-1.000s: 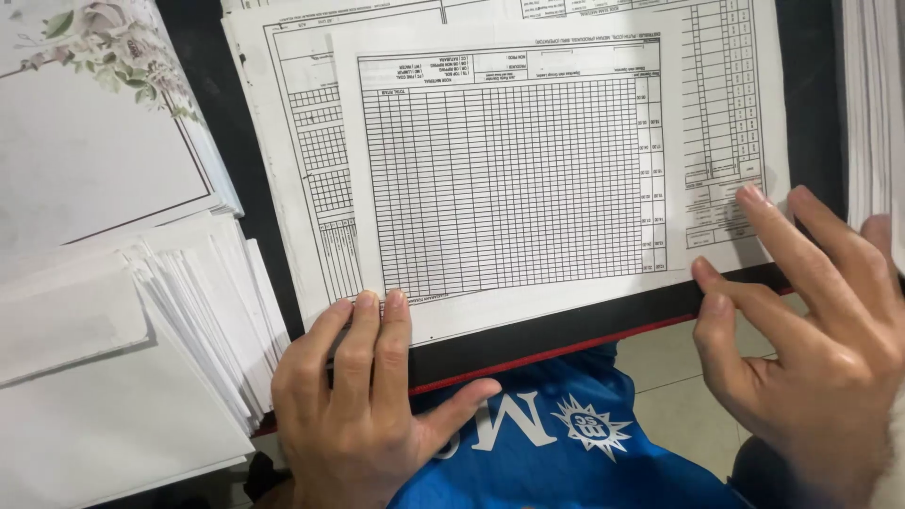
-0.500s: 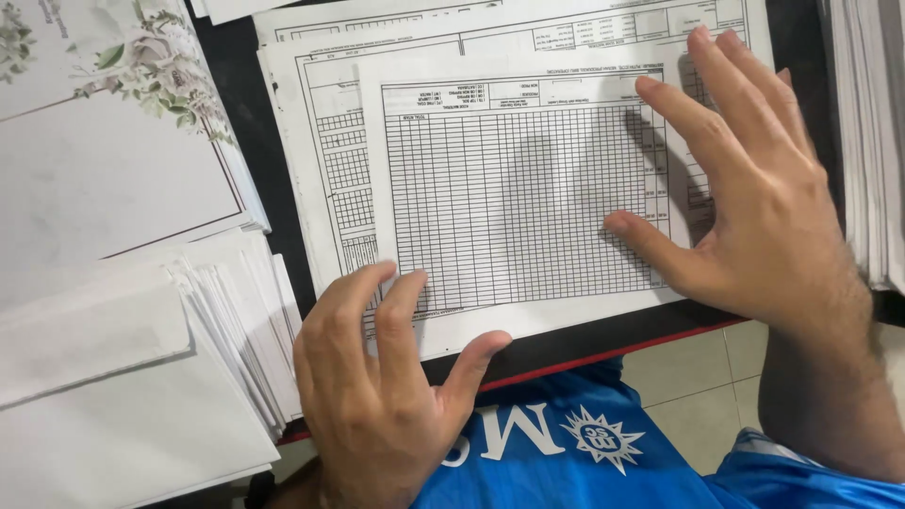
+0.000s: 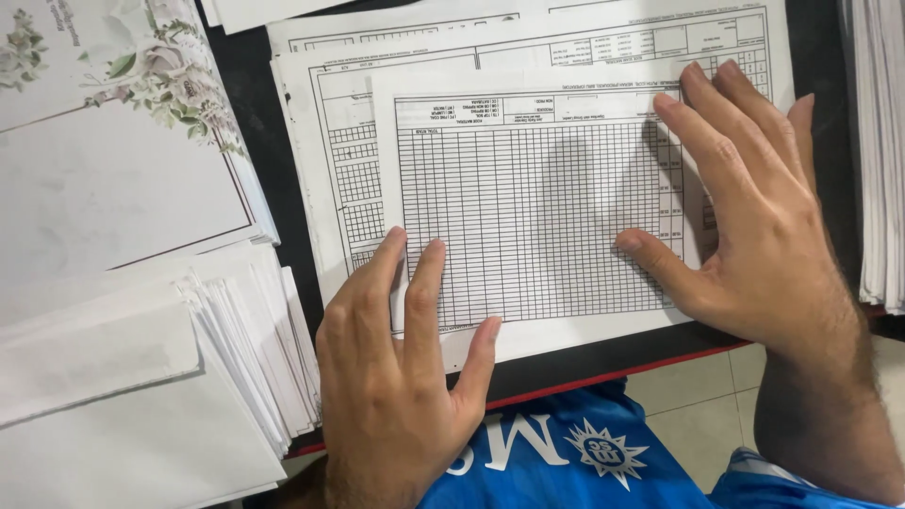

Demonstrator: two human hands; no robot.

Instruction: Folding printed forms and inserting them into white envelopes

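Head view: left hand [image 3: 396,377] and right hand [image 3: 754,217], fingers spread, flat on gridded sheet [image 3: 528,217].

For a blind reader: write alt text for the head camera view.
Two bare hands press flat on a gridded form sheet, left hand at its lower left corner, right hand on its right side. It lies on larger printed forms on a dark table; white envelopes are stacked at left.
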